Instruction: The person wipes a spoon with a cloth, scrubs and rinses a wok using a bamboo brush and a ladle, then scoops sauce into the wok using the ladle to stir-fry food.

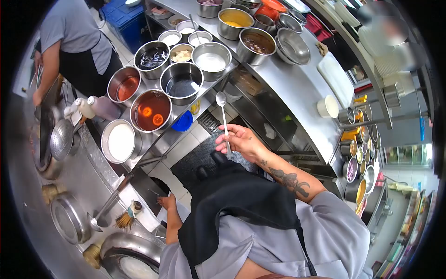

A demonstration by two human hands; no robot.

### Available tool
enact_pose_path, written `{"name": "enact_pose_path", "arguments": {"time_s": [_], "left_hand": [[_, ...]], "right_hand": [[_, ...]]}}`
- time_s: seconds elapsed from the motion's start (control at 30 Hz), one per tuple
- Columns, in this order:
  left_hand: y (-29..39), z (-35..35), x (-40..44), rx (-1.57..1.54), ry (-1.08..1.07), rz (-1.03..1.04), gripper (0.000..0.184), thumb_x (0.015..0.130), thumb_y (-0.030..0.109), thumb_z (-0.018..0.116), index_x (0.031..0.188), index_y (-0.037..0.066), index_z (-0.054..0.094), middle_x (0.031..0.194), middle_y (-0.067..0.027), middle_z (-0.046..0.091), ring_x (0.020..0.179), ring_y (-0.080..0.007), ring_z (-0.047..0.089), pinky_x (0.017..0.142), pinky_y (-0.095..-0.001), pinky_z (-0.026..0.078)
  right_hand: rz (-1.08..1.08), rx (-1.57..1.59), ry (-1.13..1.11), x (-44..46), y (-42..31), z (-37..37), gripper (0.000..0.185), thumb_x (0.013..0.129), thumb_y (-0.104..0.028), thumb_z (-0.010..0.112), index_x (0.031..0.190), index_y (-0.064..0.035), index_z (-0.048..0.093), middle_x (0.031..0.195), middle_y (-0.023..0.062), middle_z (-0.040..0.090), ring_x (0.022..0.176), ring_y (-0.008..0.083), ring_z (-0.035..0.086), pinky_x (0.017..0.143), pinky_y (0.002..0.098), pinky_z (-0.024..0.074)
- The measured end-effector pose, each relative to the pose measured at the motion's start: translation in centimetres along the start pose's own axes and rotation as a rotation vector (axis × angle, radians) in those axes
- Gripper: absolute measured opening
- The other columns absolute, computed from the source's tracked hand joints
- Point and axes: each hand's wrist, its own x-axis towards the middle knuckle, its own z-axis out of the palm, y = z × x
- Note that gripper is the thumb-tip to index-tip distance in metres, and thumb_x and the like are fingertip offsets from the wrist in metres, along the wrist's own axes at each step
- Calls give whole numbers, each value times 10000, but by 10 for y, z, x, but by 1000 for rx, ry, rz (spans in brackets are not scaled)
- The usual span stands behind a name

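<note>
My right hand (239,142) is closed round the handle of a metal spoon (221,100). The spoon stands nearly upright in the view, bowl end up, over the floor mat. Low on the left, my left hand (167,202) has curled fingers at the edge of the steel cooking counter; whatever they grip is too small to make out. A white cloth or sheet (180,211) shows beside that wrist. Left of it lie a brush (127,216) with stiff bristles and a long-handled ladle (95,222).
Steel pots of liquid, including a red one with citrus slices (151,111) and a white one (121,142), crowd the left counter. A co-worker (76,42) stands at the upper left. On the right counter are a white cutting board (335,80) and a white tub (328,107).
</note>
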Motion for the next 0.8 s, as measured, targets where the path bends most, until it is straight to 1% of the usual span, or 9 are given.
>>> {"name": "enact_pose_path", "arguments": {"time_s": [0.1, 0.2, 0.3, 0.4, 0.5, 0.6, 0.7, 0.73, 0.8], "left_hand": [[-6, 6, 10, 12, 23, 16, 924, 705, 299, 620, 1329, -212, 170, 1395, -377, 238, 1341, -454, 214, 1134, -440, 160], [-8, 9, 22, 14, 57, 60, 918, 698, 299, 614, 1323, -213, 178, 1384, -381, 249, 1336, -456, 220, 1131, -446, 168], [-6, 10, 34, -26, 32, -4, 918, 694, 302, 613, 1325, -205, 179, 1376, -379, 260, 1330, -456, 229, 1128, -453, 176], [-12, 19, 52, -42, -13, -41, 936, 697, 306, 623, 1341, -193, 163, 1389, -373, 247, 1332, -457, 222, 1130, -452, 172], [-11, 23, 56, -117, 28, -101, 949, 703, 308, 637, 1347, -191, 149, 1404, -374, 222, 1334, -463, 213, 1131, -455, 168], [-6, 25, 53, -155, 147, -46, 958, 710, 310, 649, 1343, -201, 143, 1404, -382, 213, 1330, -466, 220, 1130, -448, 180], [-3, 19, 59, -235, 161, 36, 959, 714, 317, 655, 1339, -207, 150, 1398, -388, 216, 1330, -462, 224, 1128, -435, 190], [-25, 45, 89, -276, 241, -18, 984, 696, 337, 682, 1335, -206, 166, 1371, -396, 260, 1312, -460, 264, 1121, -424, 209], [-21, 38, 92, -318, 226, 8, 966, 696, 354, 694, 1315, -209, 211, 1355, -387, 298, 1292, -447, 305, 1111, -428, 227]], "right_hand": [[3, 48, 54, -5, 4, 2, 312, 932, -60, 499, 1233, -17, 427, 999, 142, 617, 872, 240, 655, 757, 325, 540], [1, 125, 63, -7, 11, 0, 299, 922, -55, 515, 1209, -19, 437, 1002, 152, 620, 874, 250, 656, 760, 341, 542], [-13, 130, 88, -13, 10, 3, 316, 926, -61, 490, 1226, 2, 412, 993, 160, 614, 862, 254, 655, 742, 341, 542], [-3, 132, 103, -18, 10, -2, 295, 932, -69, 477, 1213, 0, 418, 997, 167, 613, 869, 265, 654, 746, 350, 543], [43, 140, 137, -24, 4, -6, 279, 933, -64, 462, 1200, 8, 420, 1004, 176, 611, 874, 274, 653, 750, 356, 546], [90, 174, 144, -24, 5, -23, 274, 929, -52, 458, 1191, 20, 422, 1008, 182, 609, 882, 279, 651, 755, 361, 549], [116, 204, 161, -21, 12, -42, 268, 922, -34, 464, 1178, 30, 421, 1005, 186, 607, 880, 278, 650, 749, 362, 551], [131, 208, 169, -20, 14, -47, 258, 917, -27, 470, 1166, 28, 431, 1003, 184, 608, 873, 275, 650, 745, 360, 552], [159, 221, 203, -22, 19, -60, 239, 906, -13, 481, 1140, 25, 451, 999, 180, 608, 859, 268, 651, 738, 356, 553]]}}
